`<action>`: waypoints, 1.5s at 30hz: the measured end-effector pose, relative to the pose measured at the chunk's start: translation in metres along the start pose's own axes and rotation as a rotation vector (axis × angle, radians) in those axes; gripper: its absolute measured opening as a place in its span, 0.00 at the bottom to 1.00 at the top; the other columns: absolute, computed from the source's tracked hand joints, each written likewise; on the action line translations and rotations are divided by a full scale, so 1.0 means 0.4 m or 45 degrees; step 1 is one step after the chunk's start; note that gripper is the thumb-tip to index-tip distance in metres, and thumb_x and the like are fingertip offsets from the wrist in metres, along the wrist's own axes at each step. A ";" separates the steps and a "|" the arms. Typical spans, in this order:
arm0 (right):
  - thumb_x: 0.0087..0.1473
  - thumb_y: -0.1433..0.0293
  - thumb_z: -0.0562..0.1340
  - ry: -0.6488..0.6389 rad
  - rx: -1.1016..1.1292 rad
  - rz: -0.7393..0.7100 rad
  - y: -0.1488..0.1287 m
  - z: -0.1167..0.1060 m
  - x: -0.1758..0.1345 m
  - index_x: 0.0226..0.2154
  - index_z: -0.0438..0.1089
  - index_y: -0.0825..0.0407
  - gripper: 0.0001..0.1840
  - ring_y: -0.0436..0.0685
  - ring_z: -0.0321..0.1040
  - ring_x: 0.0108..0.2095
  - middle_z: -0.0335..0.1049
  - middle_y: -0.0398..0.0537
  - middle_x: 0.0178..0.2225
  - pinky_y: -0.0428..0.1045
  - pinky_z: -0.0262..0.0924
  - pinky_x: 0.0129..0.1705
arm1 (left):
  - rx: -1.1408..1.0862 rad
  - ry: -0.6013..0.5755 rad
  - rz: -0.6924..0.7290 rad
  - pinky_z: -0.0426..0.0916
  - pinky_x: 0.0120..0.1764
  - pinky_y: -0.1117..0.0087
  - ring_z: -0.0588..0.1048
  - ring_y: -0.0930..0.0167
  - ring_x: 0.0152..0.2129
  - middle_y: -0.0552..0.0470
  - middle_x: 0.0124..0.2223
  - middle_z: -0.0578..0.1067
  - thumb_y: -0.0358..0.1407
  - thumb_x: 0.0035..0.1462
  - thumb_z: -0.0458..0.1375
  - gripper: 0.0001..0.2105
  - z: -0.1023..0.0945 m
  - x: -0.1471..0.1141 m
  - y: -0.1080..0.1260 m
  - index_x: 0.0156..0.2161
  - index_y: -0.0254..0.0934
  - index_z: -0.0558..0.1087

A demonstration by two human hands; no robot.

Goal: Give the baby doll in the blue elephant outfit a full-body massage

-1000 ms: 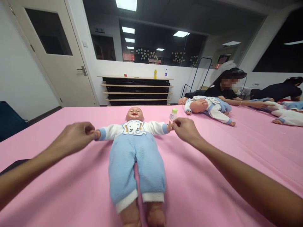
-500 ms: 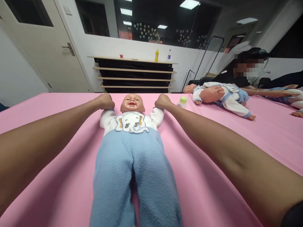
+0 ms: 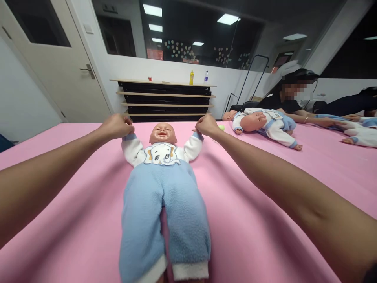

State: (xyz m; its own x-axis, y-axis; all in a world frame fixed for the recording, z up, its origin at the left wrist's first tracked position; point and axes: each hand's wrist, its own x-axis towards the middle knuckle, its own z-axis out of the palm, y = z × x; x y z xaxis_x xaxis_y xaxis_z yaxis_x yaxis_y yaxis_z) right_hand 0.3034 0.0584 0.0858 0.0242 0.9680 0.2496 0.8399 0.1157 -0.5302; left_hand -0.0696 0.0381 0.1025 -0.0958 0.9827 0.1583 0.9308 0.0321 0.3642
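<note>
Step in hand looks like arm work: doll [image 3: 165, 188] lies face-up mid tabletop [image 3: 250, 204], both arms up & out beside its head. L hand [image 3: 125, 127] is nearly closed, fingers pinched on one doll hand; R hand [image 3: 200, 126] likewise on the other, exact finger placement part hidden. Next move prob. calls for light, even grip, L & R. Long axis runs near–far, head twd far edge, legs twd wearer.

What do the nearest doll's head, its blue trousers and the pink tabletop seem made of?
Doll's head: likely smooth vinyl or plastic, given its glossy highlights. Blue trousers: apparently fleece, with a matte, nubbly pile. Pink tabletop: smooth with a faint sheen; fabric or vinyl covering, unclear which.
</note>
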 end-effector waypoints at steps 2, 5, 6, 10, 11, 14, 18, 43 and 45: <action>0.48 0.75 0.62 0.060 0.007 -0.113 -0.017 -0.067 -0.064 0.32 0.77 0.58 0.08 0.55 0.69 0.33 0.76 0.54 0.32 0.45 0.59 0.34 | -0.014 0.031 0.034 0.61 0.31 0.70 0.71 0.71 0.31 0.49 0.38 0.78 0.41 0.48 0.61 0.19 -0.062 -0.074 0.011 0.45 0.33 0.76; 0.49 0.72 0.63 0.138 -0.039 -0.208 -0.028 -0.141 -0.189 0.32 0.77 0.55 0.08 0.54 0.69 0.33 0.76 0.52 0.33 0.46 0.57 0.32 | 0.041 0.103 0.081 0.62 0.31 0.69 0.74 0.67 0.33 0.49 0.39 0.78 0.42 0.48 0.61 0.20 -0.112 -0.205 0.006 0.46 0.37 0.76; 0.49 0.71 0.63 0.140 -0.053 -0.225 -0.028 -0.156 -0.235 0.31 0.76 0.55 0.07 0.54 0.68 0.32 0.76 0.51 0.33 0.46 0.56 0.32 | 0.075 0.113 0.086 0.62 0.31 0.68 0.75 0.65 0.33 0.49 0.39 0.78 0.43 0.48 0.60 0.19 -0.114 -0.251 -0.001 0.46 0.39 0.76; 0.52 0.68 0.62 0.134 -0.017 -0.159 0.003 -0.149 -0.410 0.30 0.71 0.54 0.06 0.53 0.67 0.29 0.74 0.49 0.30 0.46 0.53 0.29 | 0.147 0.022 0.063 0.63 0.30 0.65 0.75 0.61 0.31 0.47 0.35 0.78 0.45 0.52 0.55 0.13 -0.060 -0.427 -0.034 0.39 0.41 0.73; 0.52 0.69 0.62 0.115 0.000 -0.112 0.017 -0.133 -0.447 0.29 0.70 0.53 0.05 0.53 0.67 0.29 0.74 0.49 0.30 0.46 0.52 0.28 | 0.149 -0.027 0.075 0.63 0.29 0.65 0.75 0.61 0.30 0.47 0.34 0.77 0.44 0.53 0.54 0.11 -0.035 -0.465 -0.042 0.37 0.41 0.72; 0.51 0.73 0.60 0.040 0.055 -0.002 0.061 -0.066 -0.533 0.29 0.67 0.52 0.01 0.54 0.67 0.29 0.74 0.49 0.31 0.46 0.51 0.28 | 0.145 -0.096 0.065 0.61 0.28 0.63 0.73 0.60 0.27 0.45 0.31 0.75 0.42 0.54 0.51 0.09 0.045 -0.546 -0.062 0.32 0.40 0.67; 0.53 0.75 0.57 0.021 0.073 0.043 0.095 -0.002 -0.581 0.31 0.65 0.51 0.03 0.55 0.67 0.31 0.73 0.49 0.32 0.46 0.51 0.28 | 0.066 -0.076 0.011 0.62 0.29 0.62 0.72 0.60 0.26 0.44 0.31 0.74 0.43 0.55 0.50 0.09 0.109 -0.582 -0.082 0.30 0.40 0.64; 0.43 0.78 0.66 -0.096 -0.108 0.249 0.002 0.177 0.089 0.34 0.74 0.60 0.11 0.60 0.71 0.33 0.75 0.60 0.32 0.48 0.63 0.32 | 0.146 -0.087 0.014 0.65 0.32 0.68 0.74 0.63 0.33 0.44 0.36 0.79 0.36 0.39 0.63 0.11 0.170 0.096 -0.010 0.31 0.36 0.79; 0.42 0.78 0.67 -0.118 -0.129 0.314 0.015 0.212 0.087 0.36 0.73 0.60 0.14 0.61 0.72 0.33 0.74 0.61 0.33 0.49 0.63 0.32 | 0.119 -0.138 -0.025 0.65 0.32 0.67 0.74 0.63 0.32 0.43 0.34 0.79 0.36 0.39 0.63 0.09 0.206 0.098 -0.021 0.30 0.35 0.78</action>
State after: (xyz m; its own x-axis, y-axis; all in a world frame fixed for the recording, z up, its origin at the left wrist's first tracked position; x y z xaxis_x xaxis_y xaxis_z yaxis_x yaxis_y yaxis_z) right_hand 0.2635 0.1117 0.0227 0.1887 0.9810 0.0454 0.8649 -0.1441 -0.4809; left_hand -0.0522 0.0912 0.0302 -0.0805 0.9955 0.0499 0.9583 0.0635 0.2786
